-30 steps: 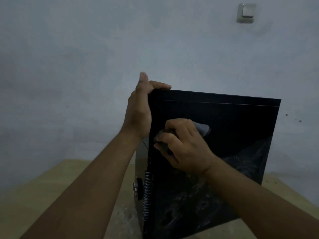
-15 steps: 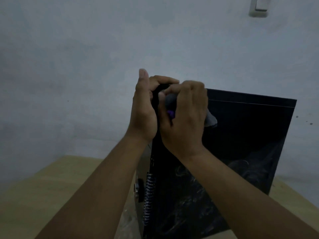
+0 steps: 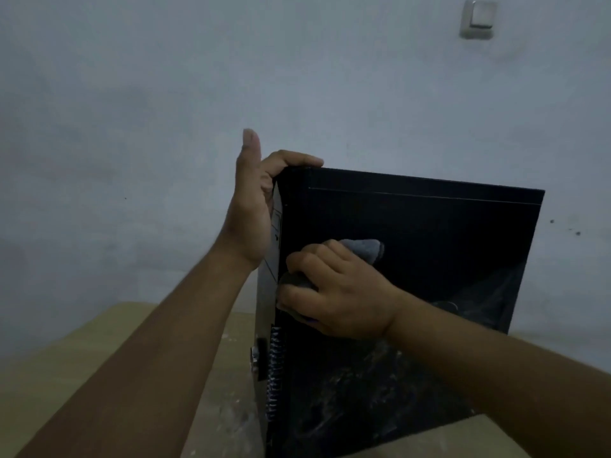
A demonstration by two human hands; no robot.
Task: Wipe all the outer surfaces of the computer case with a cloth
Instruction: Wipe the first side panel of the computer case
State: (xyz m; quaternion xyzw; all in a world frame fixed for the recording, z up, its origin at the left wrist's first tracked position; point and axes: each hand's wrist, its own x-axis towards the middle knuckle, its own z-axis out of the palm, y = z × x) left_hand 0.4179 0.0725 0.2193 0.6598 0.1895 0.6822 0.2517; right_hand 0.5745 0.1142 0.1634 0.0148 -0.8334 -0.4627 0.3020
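Observation:
A black computer case [image 3: 429,246] stands upright on the table, its dark side panel facing me. My left hand [image 3: 254,206] grips the case's upper left corner, fingers hooked over the top edge and thumb raised. My right hand [image 3: 337,292] holds a bunched grey cloth [image 3: 363,247] and presses it against the side panel near the left edge, about mid-height. Most of the cloth is hidden under the hand. Dusty smears show on the lower part of the panel.
The case rests on a light wooden table [image 3: 82,358] with pale specks near its foot. A grey wall rises close behind, with a light switch [image 3: 477,18] at the upper right. The case's back face with a round knob [image 3: 254,357] points left.
My right hand with the cloth rose to the panel's top left corner beside my left hand, then came back down to mid-height. My left hand kept its grip on the corner.

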